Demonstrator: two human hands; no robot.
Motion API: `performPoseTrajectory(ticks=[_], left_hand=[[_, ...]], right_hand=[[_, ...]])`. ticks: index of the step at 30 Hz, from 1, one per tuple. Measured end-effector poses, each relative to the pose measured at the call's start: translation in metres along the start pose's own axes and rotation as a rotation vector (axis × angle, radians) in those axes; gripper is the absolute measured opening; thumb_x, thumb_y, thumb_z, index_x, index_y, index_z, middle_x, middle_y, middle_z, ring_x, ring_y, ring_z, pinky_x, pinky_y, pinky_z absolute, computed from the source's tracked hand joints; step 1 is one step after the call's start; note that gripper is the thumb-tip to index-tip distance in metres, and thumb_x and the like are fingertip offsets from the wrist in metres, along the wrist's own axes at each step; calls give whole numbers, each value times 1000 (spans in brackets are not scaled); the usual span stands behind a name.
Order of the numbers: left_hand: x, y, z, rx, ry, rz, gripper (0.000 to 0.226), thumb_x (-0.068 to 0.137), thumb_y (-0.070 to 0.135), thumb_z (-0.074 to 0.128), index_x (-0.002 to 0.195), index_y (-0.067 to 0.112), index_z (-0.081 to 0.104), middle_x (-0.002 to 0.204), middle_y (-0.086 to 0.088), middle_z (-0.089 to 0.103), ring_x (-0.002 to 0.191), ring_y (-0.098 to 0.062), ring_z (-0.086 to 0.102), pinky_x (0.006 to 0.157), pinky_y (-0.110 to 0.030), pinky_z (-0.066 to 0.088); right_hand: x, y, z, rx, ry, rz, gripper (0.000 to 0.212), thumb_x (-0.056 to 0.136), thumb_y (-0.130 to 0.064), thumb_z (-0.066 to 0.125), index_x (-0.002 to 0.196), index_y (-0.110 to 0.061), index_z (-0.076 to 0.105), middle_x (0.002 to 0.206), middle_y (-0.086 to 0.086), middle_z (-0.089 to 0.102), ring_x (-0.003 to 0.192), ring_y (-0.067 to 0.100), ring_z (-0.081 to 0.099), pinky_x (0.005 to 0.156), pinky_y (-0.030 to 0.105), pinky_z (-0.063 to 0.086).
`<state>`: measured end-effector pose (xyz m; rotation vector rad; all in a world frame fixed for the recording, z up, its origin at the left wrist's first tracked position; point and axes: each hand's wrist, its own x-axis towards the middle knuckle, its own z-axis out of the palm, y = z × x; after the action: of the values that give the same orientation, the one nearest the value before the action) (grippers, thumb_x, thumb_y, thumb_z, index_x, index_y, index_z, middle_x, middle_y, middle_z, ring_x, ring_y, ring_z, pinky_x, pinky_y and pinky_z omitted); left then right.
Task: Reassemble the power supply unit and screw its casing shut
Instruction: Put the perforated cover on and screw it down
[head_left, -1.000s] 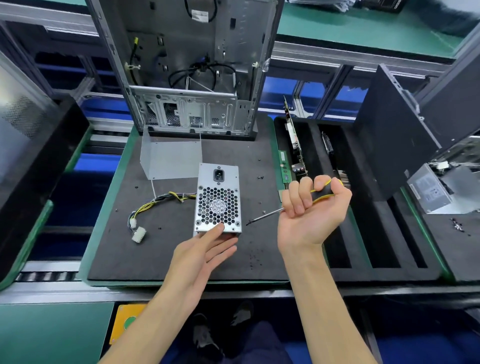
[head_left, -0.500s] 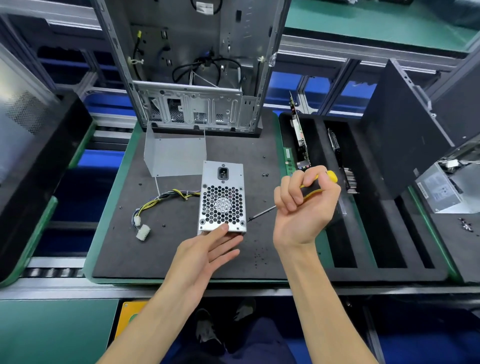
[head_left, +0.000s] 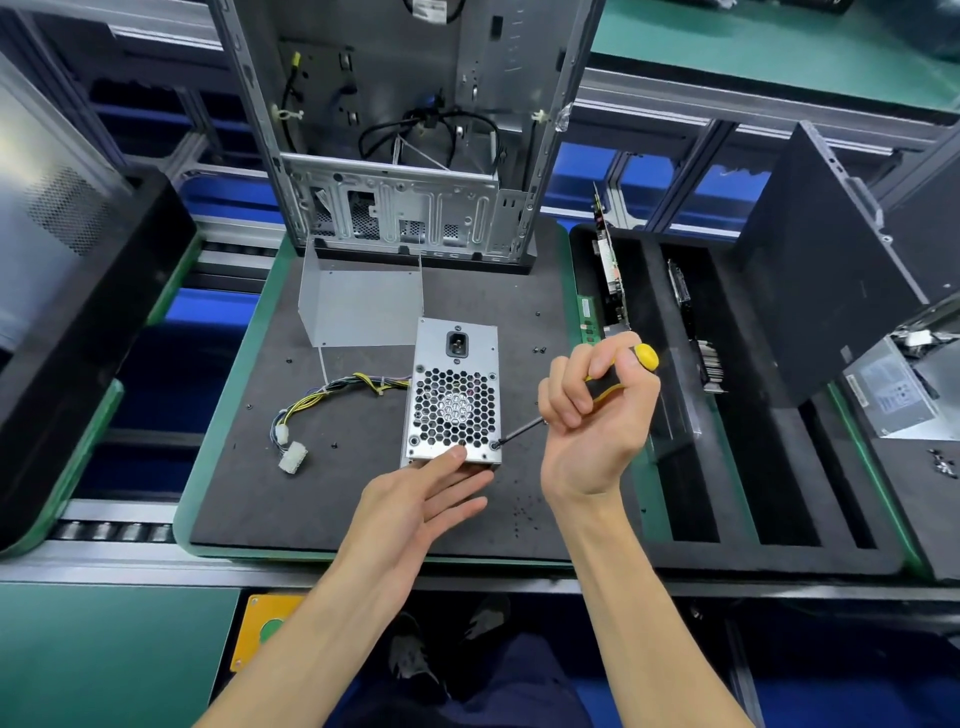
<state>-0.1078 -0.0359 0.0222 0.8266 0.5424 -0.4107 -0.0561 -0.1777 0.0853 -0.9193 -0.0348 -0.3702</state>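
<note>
power supply unit (head_left: 454, 395): silver-grey, honeycomb hole grille, black socket | screwdriver (head_left: 618, 371): black-and-yellow handle, dark shaft | cable bundle (head_left: 332, 395): yellow, black and purple wires, white plugs | foam mat (head_left: 260, 467): dark grey, green rim | metal cover (head_left: 361, 306): plain pale grey | computer chassis (head_left: 400, 130): bare silver-grey

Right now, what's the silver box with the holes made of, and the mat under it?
The power supply unit looks like bare sheet metal: grey, dully shiny, with crisp punched honeycomb holes. The mat looks like soft dark foam or rubber: matte and slightly grainy, though which one is hard to tell.
</note>
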Motion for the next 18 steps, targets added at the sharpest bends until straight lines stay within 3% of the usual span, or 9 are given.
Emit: performPoseTrajectory(ticks=[7,9,13,18], left_hand=[[0,0,1,-6,-3,1,44,78,18,85,112,-7,72,115,-24,72,107,-38,72,78,-38,62],[1,0,-1,-9,-6,0,41,79,17,84,111,-6,73,115,-24,72,108,-38,71,78,-38,62],[2,-1,-1,-4,-4,4,44,80,17,84,114,-8,70,113,-24,73,107,-37,72,78,-39,62],[2,0,1,-4,-6,1,48,78,18,84,115,-8,68,111,-24,74,106,-36,72,77,-38,63]], right_hand=[[-3,2,4,-110,-94,-21,24,92,-26,45,72,-16,35,55,-3,26,46,13,18,46,26,15],[-4,2,6,-164,-146,-11,27,96,-35,42,78,-15,44,57,-4,28,47,15,18,47,27,16],[-7,1,14,-297,-252,22,43,105,-45,31,109,-17,63,62,-4,35,50,18,24,49,27,22],[-11,-5,27,-391,-315,-2,17,102,-29,50,100,-13,57,69,2,56,57,19,50,56,25,44]])
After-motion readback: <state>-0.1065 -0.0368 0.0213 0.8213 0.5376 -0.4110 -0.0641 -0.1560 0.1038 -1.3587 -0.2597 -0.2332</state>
